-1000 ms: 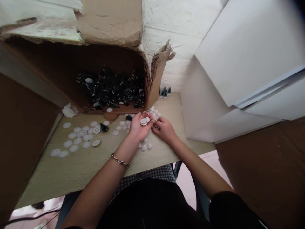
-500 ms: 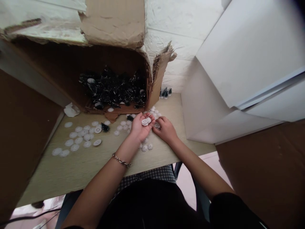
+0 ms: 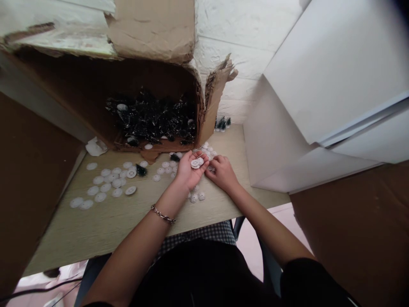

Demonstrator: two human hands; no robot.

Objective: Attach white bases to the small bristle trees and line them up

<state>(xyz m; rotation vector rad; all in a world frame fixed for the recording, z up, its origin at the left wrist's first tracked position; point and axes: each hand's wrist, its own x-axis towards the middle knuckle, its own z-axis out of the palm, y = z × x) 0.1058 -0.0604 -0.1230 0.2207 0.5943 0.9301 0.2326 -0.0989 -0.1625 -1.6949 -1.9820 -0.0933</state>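
Note:
My left hand [image 3: 188, 170] is turned palm up and cupped, with several round white discs [image 3: 195, 163] stacked on its fingers. Close by on the right, my right hand [image 3: 223, 172] points down with bent fingers pressed together at a white disc [image 3: 211, 169], partly hidden under the fingertips. More white discs [image 3: 206, 150] lie behind the two hands, and a few others [image 3: 194, 197] are in front of my left hand. A tiny dark green bristle tree [image 3: 174, 157] lies beside my left hand.
An open, torn cardboard box [image 3: 204, 123] holds many small frosted trees [image 3: 153, 117]. Loose white discs [image 3: 107, 187] and one little tree [image 3: 141, 170] lie on the left of the wooden table [image 3: 79, 238]. Small trees [image 3: 223, 124] stand by the wall. A white carton [image 3: 271, 157] borders the right.
Both hands stay nearly in place. My right fingers have shifted slightly over the disc; the discs in my left palm are still there.

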